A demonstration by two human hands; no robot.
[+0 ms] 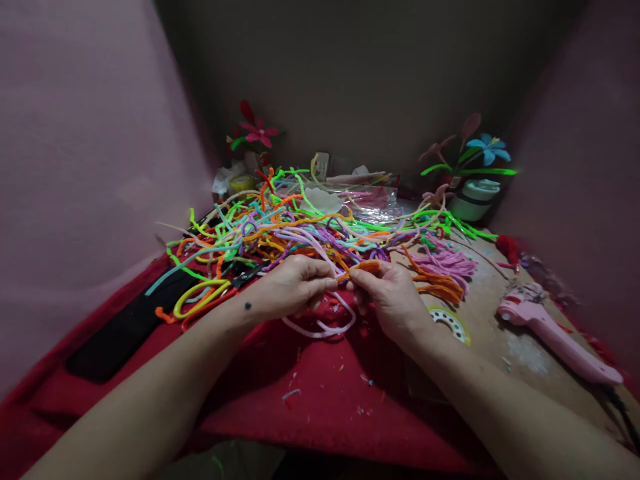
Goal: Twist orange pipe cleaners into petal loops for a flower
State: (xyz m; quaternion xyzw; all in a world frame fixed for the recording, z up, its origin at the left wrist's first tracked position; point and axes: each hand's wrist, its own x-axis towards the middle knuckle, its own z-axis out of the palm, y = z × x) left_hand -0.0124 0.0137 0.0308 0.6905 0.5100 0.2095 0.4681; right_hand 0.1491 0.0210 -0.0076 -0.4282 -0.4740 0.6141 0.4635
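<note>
Near the front of the pile, my left hand (303, 283) and my right hand (393, 293) meet, both closed in a pinch. Between their fingertips runs an orange pipe cleaner (367, 267), with a folded part showing above my right fingers. A pale lilac pipe cleaner (333, 330) loops below and between the hands; whether my left fingers also grip it I cannot tell. Just behind lies a heap of loose, many-coloured pipe cleaners (280, 230). Scissors with yellow handles (203, 297) lie left of my left hand, partly buried.
A brown board (485, 320) at right bears a pink glue gun (555, 333), a tape roll (453, 323), and orange and pink pipe-cleaner bundles (450, 263). A long black object (125, 327) lies left on the red cloth (320, 407). Flowers (260, 132) and a pale container (475, 199) stand behind.
</note>
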